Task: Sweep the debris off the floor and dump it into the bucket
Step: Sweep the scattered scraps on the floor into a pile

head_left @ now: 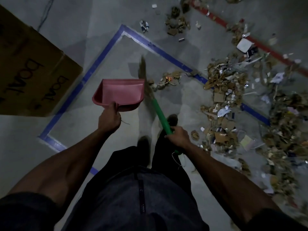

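Cardboard box [33, 72] left; debris [233, 100] right. Left hand [109, 120] grips pink dustpan [120, 94]; right hand [179, 135] grips green-handled broom [159, 114].

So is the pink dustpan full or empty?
Empty. The pink dustpan, held by the left hand, shows only bare pink inside; the debris lies on the floor beside the broom.

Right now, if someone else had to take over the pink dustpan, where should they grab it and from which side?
Probably by the short handle at the dustpan's closed back wall, where the left hand grips it now. Come from the near side: the open lip faces away, toward the broom.
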### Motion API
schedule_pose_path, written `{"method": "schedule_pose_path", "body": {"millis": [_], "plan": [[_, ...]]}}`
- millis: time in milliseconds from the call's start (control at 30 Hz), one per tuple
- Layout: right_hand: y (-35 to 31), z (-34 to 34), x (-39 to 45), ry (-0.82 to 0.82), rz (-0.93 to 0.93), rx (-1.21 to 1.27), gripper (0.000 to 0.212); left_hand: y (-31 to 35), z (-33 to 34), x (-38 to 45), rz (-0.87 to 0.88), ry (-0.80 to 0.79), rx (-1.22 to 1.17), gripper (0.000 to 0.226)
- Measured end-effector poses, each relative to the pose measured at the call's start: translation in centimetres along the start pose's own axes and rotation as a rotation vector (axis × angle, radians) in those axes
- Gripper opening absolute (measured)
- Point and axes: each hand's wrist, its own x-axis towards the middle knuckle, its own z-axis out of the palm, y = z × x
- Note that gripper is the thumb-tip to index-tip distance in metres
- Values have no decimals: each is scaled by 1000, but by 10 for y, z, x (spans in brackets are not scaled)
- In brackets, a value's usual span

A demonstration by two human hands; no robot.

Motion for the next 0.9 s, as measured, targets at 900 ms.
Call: {"method": "schedule_pose_path", "body": {"millis": [900], "plan": [[92,-156,72,150,252,434,40,136,59,17,72,-53,73,42]]}}
